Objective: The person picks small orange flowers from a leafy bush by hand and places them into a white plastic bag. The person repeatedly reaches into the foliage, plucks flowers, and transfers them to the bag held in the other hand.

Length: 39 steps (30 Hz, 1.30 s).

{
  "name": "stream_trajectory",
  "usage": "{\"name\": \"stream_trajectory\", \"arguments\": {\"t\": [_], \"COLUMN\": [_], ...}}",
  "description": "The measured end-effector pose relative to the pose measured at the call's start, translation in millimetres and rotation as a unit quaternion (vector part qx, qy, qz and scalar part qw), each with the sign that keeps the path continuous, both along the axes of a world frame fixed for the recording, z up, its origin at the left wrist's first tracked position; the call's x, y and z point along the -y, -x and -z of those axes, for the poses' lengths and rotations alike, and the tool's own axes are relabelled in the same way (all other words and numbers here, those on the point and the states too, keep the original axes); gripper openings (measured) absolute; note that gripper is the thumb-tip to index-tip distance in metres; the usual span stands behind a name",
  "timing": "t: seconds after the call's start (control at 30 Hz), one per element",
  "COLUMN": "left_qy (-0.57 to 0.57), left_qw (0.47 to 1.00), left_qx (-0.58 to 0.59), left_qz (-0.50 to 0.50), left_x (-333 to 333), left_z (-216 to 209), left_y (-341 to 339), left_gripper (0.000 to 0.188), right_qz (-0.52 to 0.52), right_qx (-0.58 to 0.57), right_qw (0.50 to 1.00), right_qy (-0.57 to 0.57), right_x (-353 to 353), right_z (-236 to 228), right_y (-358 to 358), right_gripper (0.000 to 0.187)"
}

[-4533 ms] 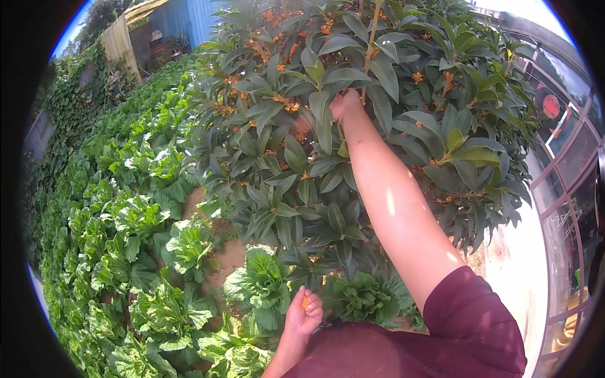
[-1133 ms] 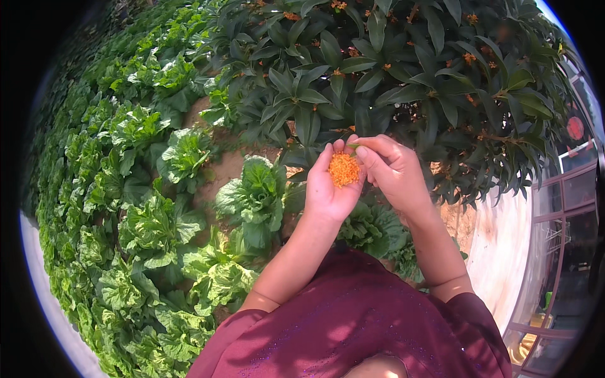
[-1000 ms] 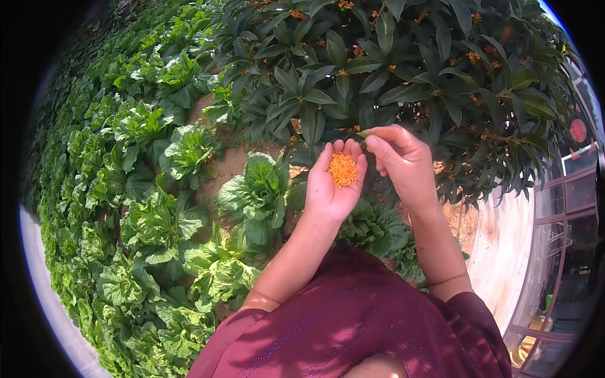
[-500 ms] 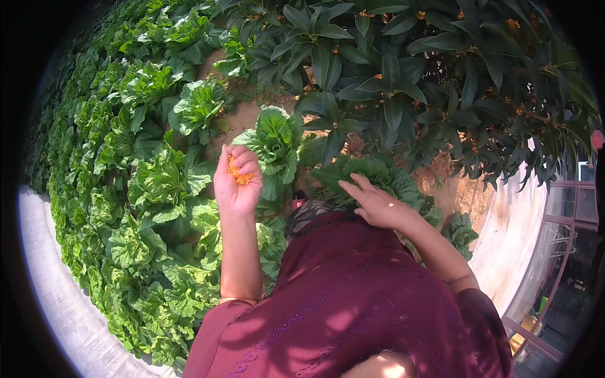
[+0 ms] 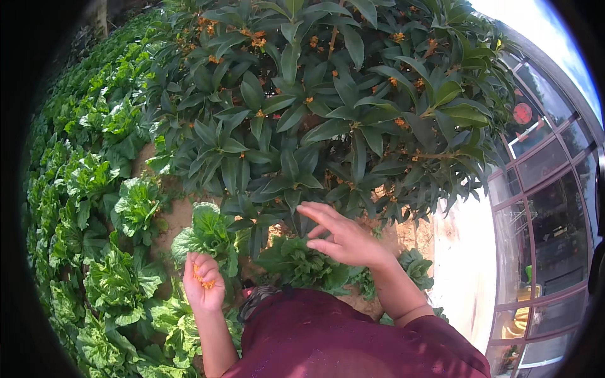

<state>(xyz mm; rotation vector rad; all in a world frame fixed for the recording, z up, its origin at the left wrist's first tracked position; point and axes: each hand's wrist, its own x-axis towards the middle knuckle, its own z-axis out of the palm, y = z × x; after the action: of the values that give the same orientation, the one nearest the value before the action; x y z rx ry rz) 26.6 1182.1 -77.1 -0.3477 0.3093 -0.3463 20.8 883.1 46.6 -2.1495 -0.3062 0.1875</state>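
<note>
From here, the left hand curls round orange flowers, best uncrushed; the empty right hand should pluck gently at the bush.

Upper garment: dark maroon top, small purple specks on the front. Right sleeve: short, same maroon. Lower garment: patterned in dark and light grey, mostly covered by the top. Left hand, right hand: bare. Left forearm, right forearm: uncovered.
</note>
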Motion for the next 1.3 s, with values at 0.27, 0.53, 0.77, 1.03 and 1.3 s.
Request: {"name": "stream_trajectory", "arguments": {"t": [0.27,0.53,0.77,1.03,1.3], "left_qy": [0.001,0.011,0.027,0.009,-0.014], "left_qw": [0.989,0.973,0.968,0.973,0.969], "left_qx": [-0.020,-0.038,-0.053,-0.023,0.006], "left_qz": [0.147,0.228,0.245,0.229,0.248], "left_x": [37.1,35.8,30.4,44.2,75.6], "left_z": [-5.7,4.1,10.6,4.6,-0.4], "left_y": [-20.6,-38.4,-43.3,-25.9,7.0], "left_gripper": [0.024,0.024,0.023,0.023,0.022], "right_qz": [0.146,0.400,0.416,0.396,0.319], "right_qx": [0.068,0.188,0.283,0.224,0.013], "right_qw": [0.907,0.735,0.681,0.697,0.741], "right_qy": [-0.390,-0.515,-0.531,-0.554,-0.591], "right_x": [33.0,85.2,104.2,97.7,79.5], "right_z": [-73.0,-79.0,-69.5,-47.6,-40.1], "right_y": [-44.2,-110.6,-115.5,-102.9,-151.5], "right_gripper": [0.026,0.024,0.017,0.022,0.030]}}
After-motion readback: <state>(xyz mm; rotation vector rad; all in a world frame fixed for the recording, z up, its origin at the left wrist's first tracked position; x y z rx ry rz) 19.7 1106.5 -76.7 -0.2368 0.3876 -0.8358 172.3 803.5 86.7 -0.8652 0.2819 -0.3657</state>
